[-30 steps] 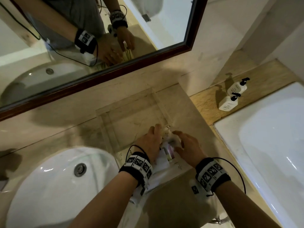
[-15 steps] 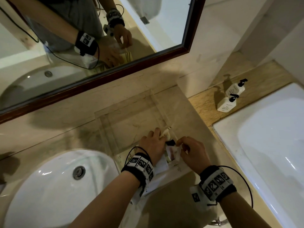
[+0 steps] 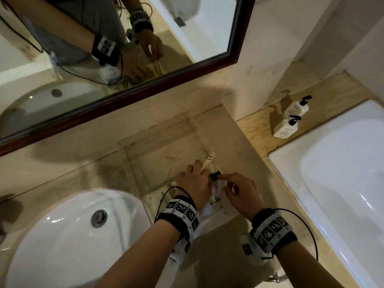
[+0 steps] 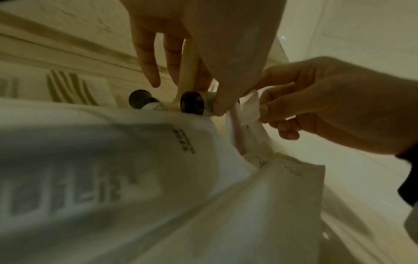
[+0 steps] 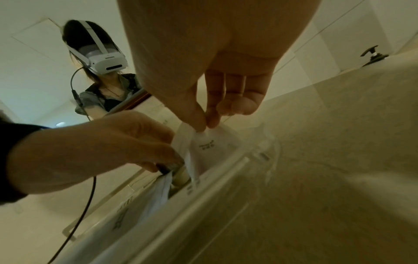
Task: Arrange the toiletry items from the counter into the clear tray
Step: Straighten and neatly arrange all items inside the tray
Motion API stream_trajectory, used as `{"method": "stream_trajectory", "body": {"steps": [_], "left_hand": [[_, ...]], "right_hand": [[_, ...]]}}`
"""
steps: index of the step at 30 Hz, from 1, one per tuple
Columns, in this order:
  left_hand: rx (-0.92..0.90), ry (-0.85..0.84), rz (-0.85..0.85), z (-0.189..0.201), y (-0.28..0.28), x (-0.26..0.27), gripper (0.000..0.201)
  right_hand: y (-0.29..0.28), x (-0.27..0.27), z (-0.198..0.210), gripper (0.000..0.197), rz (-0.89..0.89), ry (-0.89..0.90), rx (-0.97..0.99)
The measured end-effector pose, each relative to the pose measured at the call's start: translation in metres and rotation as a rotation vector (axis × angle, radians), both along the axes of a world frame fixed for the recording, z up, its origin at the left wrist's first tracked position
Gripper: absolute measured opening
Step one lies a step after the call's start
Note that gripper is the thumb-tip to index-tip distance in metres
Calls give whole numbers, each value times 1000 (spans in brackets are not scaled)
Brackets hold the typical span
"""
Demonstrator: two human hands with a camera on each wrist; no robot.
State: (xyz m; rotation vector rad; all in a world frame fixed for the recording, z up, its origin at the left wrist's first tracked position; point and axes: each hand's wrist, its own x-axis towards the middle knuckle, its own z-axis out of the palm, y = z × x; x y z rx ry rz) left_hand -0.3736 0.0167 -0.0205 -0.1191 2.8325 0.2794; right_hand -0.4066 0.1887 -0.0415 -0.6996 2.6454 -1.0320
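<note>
The clear tray [image 3: 158, 150] sits on the marble counter below the mirror. At its near right corner my left hand [image 3: 193, 179] grips a cream stick-shaped item [image 3: 208, 161] together with a small black-capped bottle [image 3: 215, 175]. The left wrist view shows the stick [image 4: 187, 71] between my fingers and the bottle's cap [image 4: 194, 104] under my thumb. A second black-capped bottle [image 4: 140, 98] lies beside it. My right hand [image 3: 239, 190] pinches a white sachet [image 3: 218, 187] between thumb and forefinger, seen close up as the sachet [image 5: 210, 142] in the right wrist view.
White paper packets [image 3: 209, 213] lie along the counter's front edge, with a striped packet [image 3: 170, 187] by the tray. The sink basin [image 3: 62, 235] is at the left and the bathtub [image 3: 332, 183] at the right. Two pump bottles [image 3: 291, 119] stand on the tub ledge.
My right hand went from open over the pile to pinching the white sachet. My left hand has brought the cream stick and the black-capped bottle up into view.
</note>
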Motion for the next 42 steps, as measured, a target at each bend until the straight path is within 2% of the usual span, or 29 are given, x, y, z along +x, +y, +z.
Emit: {"method": "stream_trajectory", "body": {"steps": [5,11,19,23,27,31,34,39,42], "left_hand": [[19,17,89,6,-13,6,40],[57,61,148,9,-25,16,39],[89,60,178,10,-31,21,38],[82,59,167,9,-32,23,39],[84,54,154,8,-33,23,39],[111,44,166,8,-33,22,38],[116,42,163,11,-34,21,39],[110,29,158,14,-34,20,38],[92,41,137,14,-33,19,40]], "right_hand": [[-1,6,-4,55,22,-50,33],[2,15,-6,26,-81,89,-58],[-14,22,-1,28,18,-8,70],[-24,25,-7,15,100,-85,113],[-28,27,-6,20,126,-74,97],[-32,29,-6,36,162,-169,228],[-34,30,1,46,211,-210,252],[-29,29,7,48,244,-208,249],[-27,29,2,60,192,-142,209]]}}
